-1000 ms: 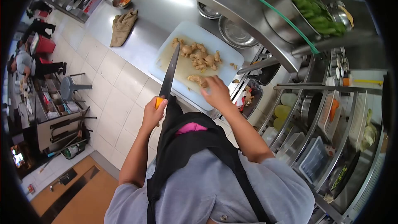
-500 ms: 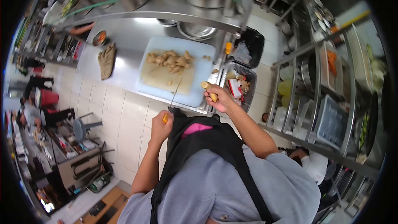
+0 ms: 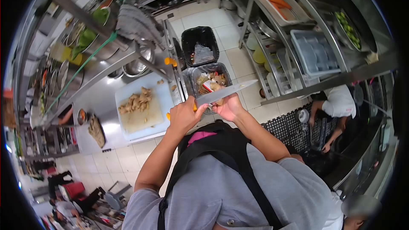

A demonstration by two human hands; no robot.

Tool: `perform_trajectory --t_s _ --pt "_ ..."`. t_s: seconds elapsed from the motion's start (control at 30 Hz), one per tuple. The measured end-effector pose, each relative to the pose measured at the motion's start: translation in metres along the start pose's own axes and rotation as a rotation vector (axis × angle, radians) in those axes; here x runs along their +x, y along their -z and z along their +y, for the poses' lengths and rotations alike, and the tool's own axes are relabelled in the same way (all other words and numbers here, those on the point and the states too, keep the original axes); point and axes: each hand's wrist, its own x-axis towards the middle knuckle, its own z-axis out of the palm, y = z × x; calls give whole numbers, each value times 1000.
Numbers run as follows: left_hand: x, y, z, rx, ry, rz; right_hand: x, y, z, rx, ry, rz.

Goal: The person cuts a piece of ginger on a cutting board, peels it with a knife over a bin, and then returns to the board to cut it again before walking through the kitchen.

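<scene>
A knife [image 3: 226,92] with a yellow handle is gripped by my left hand [image 3: 184,117], its broad blade pointing right. My right hand [image 3: 230,107] pinches a piece of ginger [image 3: 220,101], which the blade partly covers. Both hands are close together above the near edge of a black bin [image 3: 197,73] holding scraps. On the left, a white cutting board [image 3: 162,95] carries a pile of ginger [image 3: 136,102] and a few small bits.
Further left on the steel counter lie a brown glove [image 3: 96,131] and a small bowl [image 3: 82,116]. A second black bin [image 3: 187,42] stands beyond the first. Shelving with carrots [image 3: 277,2] and a blue tray [image 3: 316,53] is at right, near another person [image 3: 338,102].
The view has turned toward the bins and the right side. My left hand has brought the knife across to the ginger in my right hand, over the bin.
</scene>
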Motion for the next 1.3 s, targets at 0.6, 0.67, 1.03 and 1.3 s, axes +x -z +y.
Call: perform_trajectory --t_s 0.6,0.67,1.03,1.3 --pt "41 -14 14 135 -307 10 -42 -5 -6 65 207 -1" --pt "40 -13 16 130 -324 10 -38 -2 -5 11 252 -17" --pt "55 -7 -17 180 -25 -18 -51 -10 -10 41 302 -87" --pt "40 -2 19 66 -94 -85 -46 -8 -9 -70 381 -84"
